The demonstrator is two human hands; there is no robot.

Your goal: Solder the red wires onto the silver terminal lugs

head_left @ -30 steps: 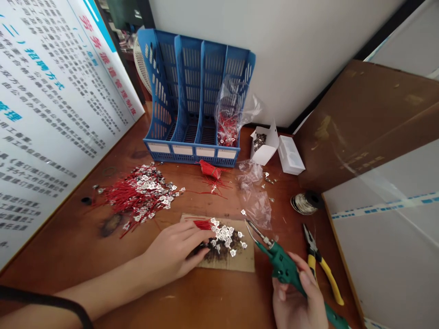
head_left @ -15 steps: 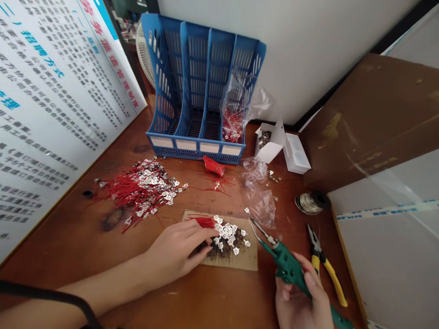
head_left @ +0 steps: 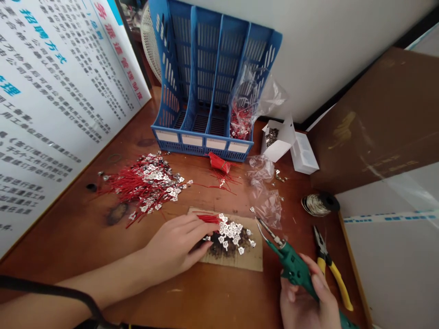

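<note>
My left hand (head_left: 174,242) rests on a scorched cardboard piece (head_left: 236,261), its fingers pinching a small bundle of red wires (head_left: 208,219). Silver wire terminals (head_left: 231,233) fan out from that bundle over the card. My right hand (head_left: 305,297) grips a green-handled soldering iron (head_left: 295,269). Its thin metal tip stops just right of the terminals, apart from them. A larger heap of red wires with terminals (head_left: 144,185) lies on the wooden desk (head_left: 92,242) to the left.
A blue file rack (head_left: 202,146) stands at the back, with a clear bag of red wires (head_left: 242,121) inside it. Nearby are a white box of terminals (head_left: 277,139), a solder spool (head_left: 319,204), yellow-handled pliers (head_left: 331,269) and a printed board (head_left: 58,91).
The whole scene has shifted up and right in the view as my head moved. Both hands stay in much the same place over the card, and the iron stays beside the terminals.
</note>
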